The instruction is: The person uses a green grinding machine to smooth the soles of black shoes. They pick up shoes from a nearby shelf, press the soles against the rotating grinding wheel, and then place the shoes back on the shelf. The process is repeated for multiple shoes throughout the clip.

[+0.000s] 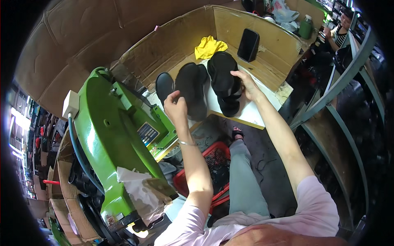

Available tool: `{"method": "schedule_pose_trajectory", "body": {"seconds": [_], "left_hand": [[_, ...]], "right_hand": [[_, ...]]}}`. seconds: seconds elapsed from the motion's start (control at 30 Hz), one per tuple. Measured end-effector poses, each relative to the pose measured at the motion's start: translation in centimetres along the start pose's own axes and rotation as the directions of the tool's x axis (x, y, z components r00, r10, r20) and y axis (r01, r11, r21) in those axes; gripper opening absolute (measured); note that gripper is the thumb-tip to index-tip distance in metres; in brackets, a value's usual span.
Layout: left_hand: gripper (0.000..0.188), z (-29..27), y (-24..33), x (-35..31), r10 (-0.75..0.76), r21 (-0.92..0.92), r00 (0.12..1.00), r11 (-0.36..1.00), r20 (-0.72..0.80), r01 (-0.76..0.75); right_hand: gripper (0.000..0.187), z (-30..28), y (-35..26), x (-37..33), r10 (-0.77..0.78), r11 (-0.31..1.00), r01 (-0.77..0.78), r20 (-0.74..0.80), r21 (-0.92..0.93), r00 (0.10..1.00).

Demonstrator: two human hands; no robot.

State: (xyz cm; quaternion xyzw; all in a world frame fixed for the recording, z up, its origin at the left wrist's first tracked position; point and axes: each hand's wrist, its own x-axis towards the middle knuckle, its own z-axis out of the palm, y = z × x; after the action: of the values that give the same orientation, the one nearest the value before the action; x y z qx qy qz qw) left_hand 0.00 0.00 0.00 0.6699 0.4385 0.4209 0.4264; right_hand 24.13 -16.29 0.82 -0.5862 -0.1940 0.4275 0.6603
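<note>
White, yellow-edged table [253, 114]: carries black sole-shaped pieces [188, 84], black rounded fabric-like stack [222, 74]. Right hand [248, 85]: grip narrow, holding stack's right edge; better light pressure, layers aligned. Left hand [176, 108]: fingers curled at sole-shaped pieces; holding or not, cannot tell.

No lettering can be read in this view. A dark rectangular plate [147, 133] with a pale border, mounted on the green sewing-type machine [92, 123], bears lines of print too small to make out.

Pale pink shirt [312, 205], seemingly silvery bracelet [187, 143]
</note>
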Motion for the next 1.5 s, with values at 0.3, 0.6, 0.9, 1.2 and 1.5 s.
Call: {"method": "schedule_pose_trajectory", "body": {"seconds": [0.3, 0.6, 0.9, 1.2, 1.5], "left_hand": [[0.046, 1.6, 0.7, -2.0, 0.164, -0.157, 0.985, 0.972, -0.060, -0.172], [0.030, -2.0, -2.0, -0.8, -0.014, -0.299, 0.975, 0.953, -0.221, -0.054], [0.035, -3.3, -2.4, -2.2, 0.152, 0.654, 0.945, 0.690, 0.289, -0.311], [0.017, -3.4, -1.1, -3.5, 0.538, 0.392, 0.780, 0.825, -0.320, -0.407], [0.016, -3.4, 8.5, -6.1, 0.647, 0.191, 0.761, 0.754, -0.048, -0.628]], "right_hand": [[0.113, 1.7, 0.4, 2.7, -0.022, 0.994, 0.016, -0.059, -0.111, 0.998], [0.078, 5.0, 0.1, -0.8, -0.124, 0.983, 0.120, -0.016, -0.141, 0.992], [0.103, 5.1, 0.3, -0.4, -0.083, 0.979, 0.046, -0.185, -0.197, 0.979], [0.121, 4.0, 0.7, 0.6, -0.023, 0.993, 0.013, -0.081, -0.119, 0.996], [0.122, 3.5, 0.9, 0.4, 0.013, 1.000, -0.014, -0.035, -0.027, 0.999]]}}
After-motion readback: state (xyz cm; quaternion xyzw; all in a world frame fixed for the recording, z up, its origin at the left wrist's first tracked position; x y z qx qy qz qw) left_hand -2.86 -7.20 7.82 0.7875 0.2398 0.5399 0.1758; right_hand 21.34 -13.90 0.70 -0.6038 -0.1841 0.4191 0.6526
